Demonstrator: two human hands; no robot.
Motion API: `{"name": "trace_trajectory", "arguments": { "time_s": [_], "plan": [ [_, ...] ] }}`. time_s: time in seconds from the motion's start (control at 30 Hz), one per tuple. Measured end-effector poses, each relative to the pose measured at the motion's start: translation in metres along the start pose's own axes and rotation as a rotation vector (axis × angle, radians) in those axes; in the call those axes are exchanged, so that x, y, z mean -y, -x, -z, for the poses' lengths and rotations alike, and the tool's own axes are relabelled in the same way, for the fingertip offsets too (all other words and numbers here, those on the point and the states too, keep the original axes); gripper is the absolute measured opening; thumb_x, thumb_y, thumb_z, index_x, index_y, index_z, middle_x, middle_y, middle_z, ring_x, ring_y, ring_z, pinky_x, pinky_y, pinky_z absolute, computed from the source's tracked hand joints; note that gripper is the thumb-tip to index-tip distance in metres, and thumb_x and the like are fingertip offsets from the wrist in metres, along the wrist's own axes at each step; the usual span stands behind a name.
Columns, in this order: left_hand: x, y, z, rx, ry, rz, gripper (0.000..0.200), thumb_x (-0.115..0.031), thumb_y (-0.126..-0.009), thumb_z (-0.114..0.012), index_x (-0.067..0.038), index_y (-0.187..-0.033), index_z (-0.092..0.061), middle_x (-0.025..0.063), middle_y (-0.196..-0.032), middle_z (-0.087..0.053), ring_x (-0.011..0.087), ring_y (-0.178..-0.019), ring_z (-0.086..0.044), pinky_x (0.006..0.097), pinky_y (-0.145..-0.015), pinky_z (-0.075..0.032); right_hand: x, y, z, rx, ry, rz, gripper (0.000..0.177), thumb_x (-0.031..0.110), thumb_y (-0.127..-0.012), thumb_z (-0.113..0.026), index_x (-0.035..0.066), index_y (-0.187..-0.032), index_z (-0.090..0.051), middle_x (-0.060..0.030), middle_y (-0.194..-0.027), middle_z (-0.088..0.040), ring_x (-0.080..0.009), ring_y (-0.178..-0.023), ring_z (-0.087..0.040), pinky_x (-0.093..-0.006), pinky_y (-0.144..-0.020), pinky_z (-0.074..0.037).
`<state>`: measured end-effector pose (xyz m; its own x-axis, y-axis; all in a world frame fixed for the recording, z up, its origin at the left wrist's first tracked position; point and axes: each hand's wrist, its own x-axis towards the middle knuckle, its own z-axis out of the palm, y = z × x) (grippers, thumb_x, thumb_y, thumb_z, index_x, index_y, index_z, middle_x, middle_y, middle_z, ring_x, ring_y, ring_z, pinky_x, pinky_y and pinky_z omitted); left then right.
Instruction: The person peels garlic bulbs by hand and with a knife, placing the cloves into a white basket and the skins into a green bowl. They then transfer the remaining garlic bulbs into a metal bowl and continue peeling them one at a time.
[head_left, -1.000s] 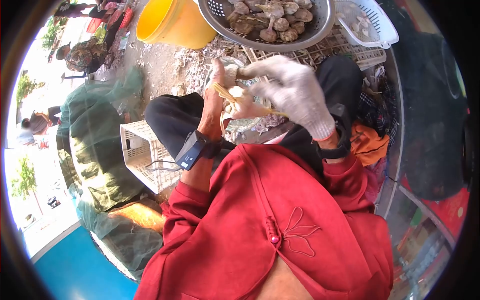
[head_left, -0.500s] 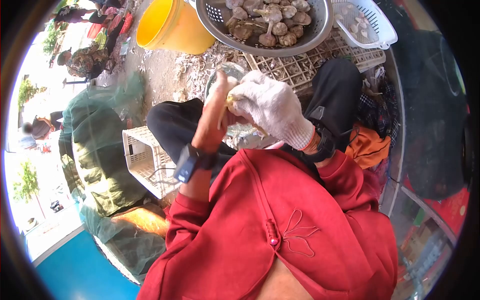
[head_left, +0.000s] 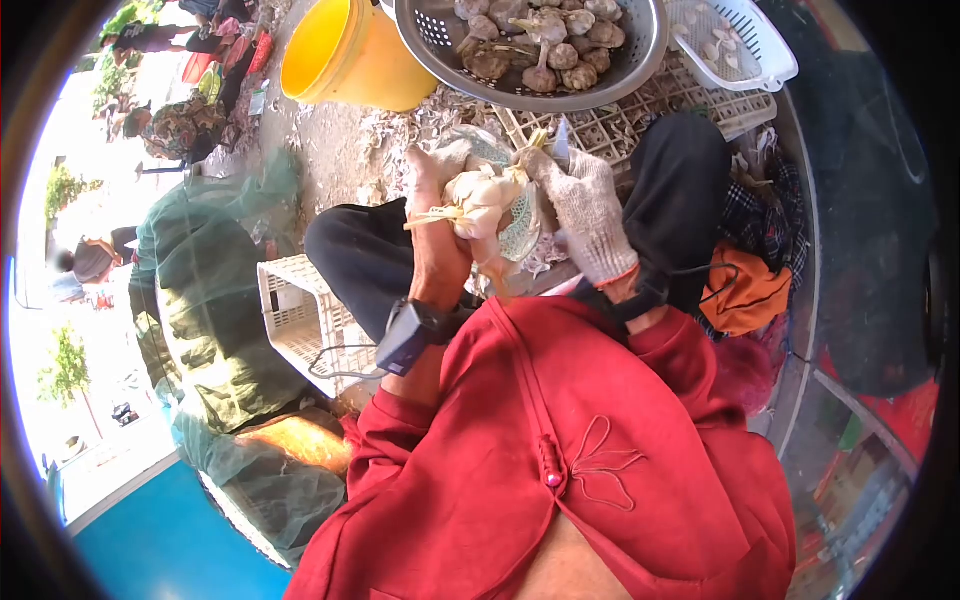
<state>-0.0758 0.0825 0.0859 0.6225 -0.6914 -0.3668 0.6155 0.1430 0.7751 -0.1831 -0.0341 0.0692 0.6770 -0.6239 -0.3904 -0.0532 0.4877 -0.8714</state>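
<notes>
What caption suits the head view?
Left hand holds a pale garlic bulb; gloved right hand grips a blade, a colander of darker bulbs beyond.

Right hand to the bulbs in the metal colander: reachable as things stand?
Likely yes: the colander sits beyond the right hand, bulbs uncovered, nothing evident between; that hand's blade may hinder grasping.
</notes>
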Motion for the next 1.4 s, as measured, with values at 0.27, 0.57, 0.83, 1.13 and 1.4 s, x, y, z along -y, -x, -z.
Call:
{"name": "trace_trajectory", "arguments": {
  "time_s": [0.27, 0.57, 0.83, 1.13, 1.4],
  "plan": [
    [-0.008, -0.013, -0.006, -0.137, -0.396, -0.005, 0.081, -0.075, -0.085, -0.031, -0.002, -0.106, -0.057, 0.0094, -0.09, -0.064, 0.0194, -0.077, -0.064, 0.0337, -0.065, -0.055, 0.049, 0.011, -0.002, 0.291, 0.71, 0.925, 0.024, 0.015, -0.075, -0.068, 0.006, -0.097, -0.066, -0.0117, -0.092, -0.063, -0.0286, -0.088, -0.062, -0.0365, -0.073, -0.051],
    [-0.026, -0.011, -0.002, 0.045, -0.59, 0.353, 0.103, -0.087, -0.074, -0.021, -0.006, -0.134, -0.043, 0.017, -0.114, -0.061, 0.0231, -0.068, -0.067, 0.0288, -0.039, -0.05, 0.041, -0.003, -0.008, 0.512, 0.824, 0.911, 0.027, 0.022, -0.073, -0.068, 0.007, -0.095, -0.066, -0.0107, -0.095, -0.06, -0.0298, -0.09, -0.058, -0.039, -0.081, -0.049],
    [-0.027, -0.012, -0.008, 0.181, -0.445, 0.487, 0.091, -0.079, -0.082, -0.026, -0.005, -0.131, -0.045, 0.0131, -0.112, -0.062, 0.0201, -0.092, -0.064, 0.028, -0.062, -0.054, 0.02, 0.008, -0.013, 0.428, 0.883, 0.908, 0.013, 0.009, -0.077, -0.067, 0.007, -0.09, -0.063, -0.0115, -0.089, -0.058, -0.0306, -0.079, -0.06, -0.0365, -0.068, -0.049],
    [0.023, -0.018, 0.003, -0.211, -0.266, 0.13, 0.067, -0.066, -0.088, -0.043, -0.003, -0.108, -0.054, 0.0081, -0.071, -0.063, 0.0147, -0.044, -0.056, 0.0235, -0.032, -0.04, -0.008, 0.001, -0.01, 0.099, 0.317, 0.476, 0.007, 0.007, -0.09, -0.057, 0.001, -0.092, -0.061, 0.0003, -0.07, -0.055, -0.0077, -0.066, -0.054, -0.0241, -0.061, -0.044],
    [0.013, -0.013, -0.012, -0.341, -0.424, -0.012, 0.06, -0.058, -0.093, -0.042, -0.002, -0.085, -0.061, 0.0063, -0.067, -0.062, 0.013, -0.04, -0.052, 0.0229, -0.033, -0.033, 0.004, 0.001, -0.002, 0.041, 0.07, 0.171, 0.016, 0.016, -0.091, -0.061, 0.003, -0.101, -0.063, 0.0028, -0.073, -0.057, -0.0035, -0.063, -0.051, -0.0206, -0.054, -0.04]
  ]
}}
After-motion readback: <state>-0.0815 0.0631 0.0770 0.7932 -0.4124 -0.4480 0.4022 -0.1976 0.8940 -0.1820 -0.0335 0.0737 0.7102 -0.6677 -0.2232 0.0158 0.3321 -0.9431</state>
